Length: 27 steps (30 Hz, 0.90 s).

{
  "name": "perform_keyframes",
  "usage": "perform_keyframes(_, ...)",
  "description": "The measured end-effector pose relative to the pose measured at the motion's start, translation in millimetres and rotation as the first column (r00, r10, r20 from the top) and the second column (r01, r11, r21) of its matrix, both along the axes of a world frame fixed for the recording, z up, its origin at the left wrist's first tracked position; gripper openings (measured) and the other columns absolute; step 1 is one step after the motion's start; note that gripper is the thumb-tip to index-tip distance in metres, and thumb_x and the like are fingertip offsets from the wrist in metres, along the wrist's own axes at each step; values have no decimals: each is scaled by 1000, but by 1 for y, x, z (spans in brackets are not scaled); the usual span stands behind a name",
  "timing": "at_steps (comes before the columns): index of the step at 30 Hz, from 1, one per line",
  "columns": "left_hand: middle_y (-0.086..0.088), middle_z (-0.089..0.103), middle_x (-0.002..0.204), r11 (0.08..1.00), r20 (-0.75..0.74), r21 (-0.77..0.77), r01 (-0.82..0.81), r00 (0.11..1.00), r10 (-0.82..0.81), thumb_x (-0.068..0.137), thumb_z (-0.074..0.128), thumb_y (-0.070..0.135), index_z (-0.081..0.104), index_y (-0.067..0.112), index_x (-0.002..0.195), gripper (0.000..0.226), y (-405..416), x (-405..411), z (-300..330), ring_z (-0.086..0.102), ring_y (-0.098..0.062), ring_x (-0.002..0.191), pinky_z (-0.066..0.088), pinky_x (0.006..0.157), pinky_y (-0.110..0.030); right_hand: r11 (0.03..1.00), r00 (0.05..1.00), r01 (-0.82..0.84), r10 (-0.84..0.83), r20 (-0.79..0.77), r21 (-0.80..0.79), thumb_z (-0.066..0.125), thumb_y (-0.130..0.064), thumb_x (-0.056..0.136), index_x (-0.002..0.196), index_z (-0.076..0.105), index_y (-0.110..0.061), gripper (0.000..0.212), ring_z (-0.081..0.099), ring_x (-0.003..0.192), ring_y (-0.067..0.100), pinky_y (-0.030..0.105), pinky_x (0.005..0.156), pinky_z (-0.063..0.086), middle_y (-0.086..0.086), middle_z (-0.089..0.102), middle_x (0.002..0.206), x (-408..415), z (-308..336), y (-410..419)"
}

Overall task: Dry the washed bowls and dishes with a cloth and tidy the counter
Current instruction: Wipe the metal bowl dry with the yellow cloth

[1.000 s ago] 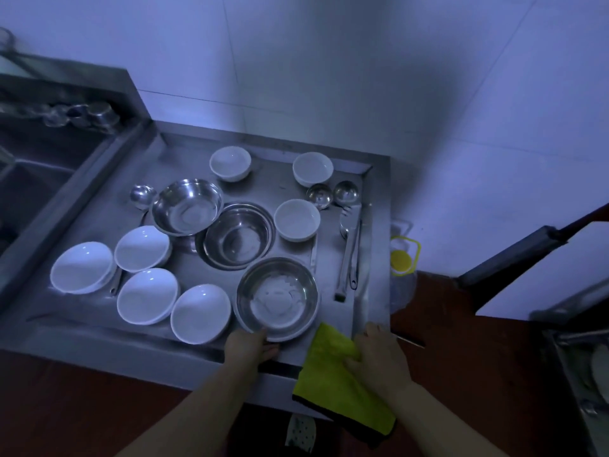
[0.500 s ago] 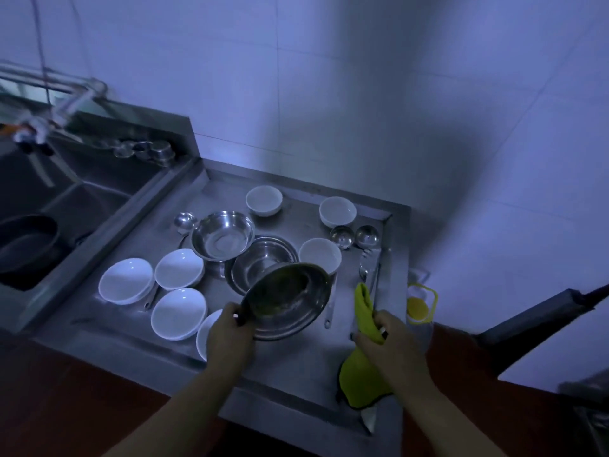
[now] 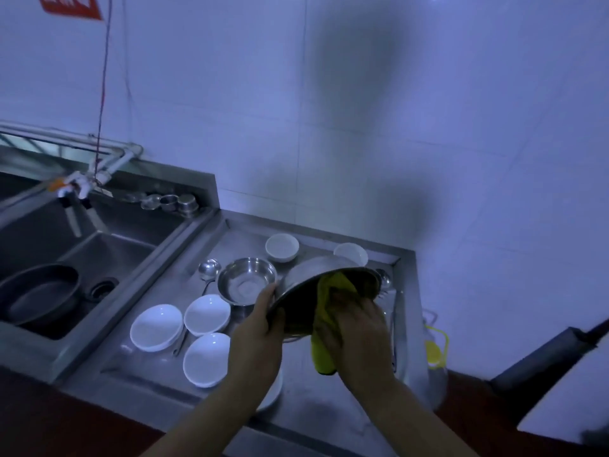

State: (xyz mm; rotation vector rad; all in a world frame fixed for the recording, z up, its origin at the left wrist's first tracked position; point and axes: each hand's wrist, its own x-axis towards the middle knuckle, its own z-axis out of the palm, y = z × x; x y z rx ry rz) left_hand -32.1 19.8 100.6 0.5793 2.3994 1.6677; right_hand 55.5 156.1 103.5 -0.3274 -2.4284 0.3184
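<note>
Your tilted steel bowl (image 3: 316, 275) hid most of the white bowl (image 3: 354, 253) behind it and part of the ladles (image 3: 384, 280) at its right. Your left hand (image 3: 257, 338) and forearm covered much of a white dish (image 3: 273, 390) near the front edge. Your right hand (image 3: 359, 334) concealed part of the cloth (image 3: 324, 351). The red sign (image 3: 71, 6) was cut off by the top edge. The small jars (image 3: 171, 202) behind the sink were too dim to identify.

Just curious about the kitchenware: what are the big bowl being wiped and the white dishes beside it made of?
The tilted silver metal bowl looks like stainless steel: grey and shiny. The shallow white dishes look like glazed ceramic, smooth and glossy, though melamine is possible.
</note>
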Motion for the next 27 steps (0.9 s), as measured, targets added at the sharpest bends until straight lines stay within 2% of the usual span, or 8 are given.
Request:
perform_keyframes(2,4,67,95,1000,-1,28,-4,1000,4,95,47,24,47,39,128,36,-3,-5,8,62,-9,84,48,70,-24,996,992,-88,86,92,17,42,-31,92,108,70,-12,38,62,106,26,38,99,44,5,69,111,-7,0,-11)
perform_keyframes(4,6,69,91,997,38,72,9,999,-12,95,46,26,48,42,126,34,-6,-12,15,64,-9,82,49,70,-25,985,978,-161,167,123,-59,37,-28,97,124,63,-14,41,53,124,21,29,116,20,2,62,128,-13,1,-25)
perform_keyframes(10,19,69,79,986,101,163,30,994,-47,94,46,36,55,51,113,26,-11,-34,33,62,3,70,46,62,-17,960,956,-247,264,130,-134,44,-22,79,149,21,-16,74,8,147,12,43,120,12,0,20,156,-34,2,-60)
perform_keyframes(16,7,66,60,970,35,168,175,982,-183,92,48,12,64,32,90,25,-24,-64,56,65,-12,54,57,54,-32,898,965,-259,222,142,356,70,-18,74,133,49,-12,63,46,126,22,41,101,44,9,54,138,-43,10,-30)
perform_keyframes(18,5,68,59,973,3,116,199,980,-200,92,48,11,63,17,96,17,-29,-73,64,65,-14,50,55,49,-28,826,962,-271,215,167,494,64,-15,81,128,58,-14,48,54,121,24,39,99,46,7,57,135,-44,19,-9)
perform_keyframes(20,-5,68,62,965,2,109,238,971,-240,88,49,14,61,17,89,13,-32,-81,76,67,-28,54,57,51,-41,739,964,-264,197,177,620,49,-14,91,126,61,-16,37,56,121,24,38,102,42,6,58,134,-45,31,10)
perform_keyframes(23,-16,66,67,966,-51,68,250,968,-247,79,46,18,60,16,83,15,-30,-89,90,65,-34,56,55,52,-50,692,979,-202,144,142,693,49,-16,94,125,61,-15,34,54,124,26,39,110,33,7,59,132,-50,42,25)
perform_keyframes(27,-13,66,67,967,-18,162,198,980,-198,88,48,21,61,21,85,13,-19,-83,95,63,-28,46,53,43,-37,803,997,-34,70,-37,595,53,-14,91,114,67,-14,27,60,115,28,41,105,36,8,65,123,-63,38,5)
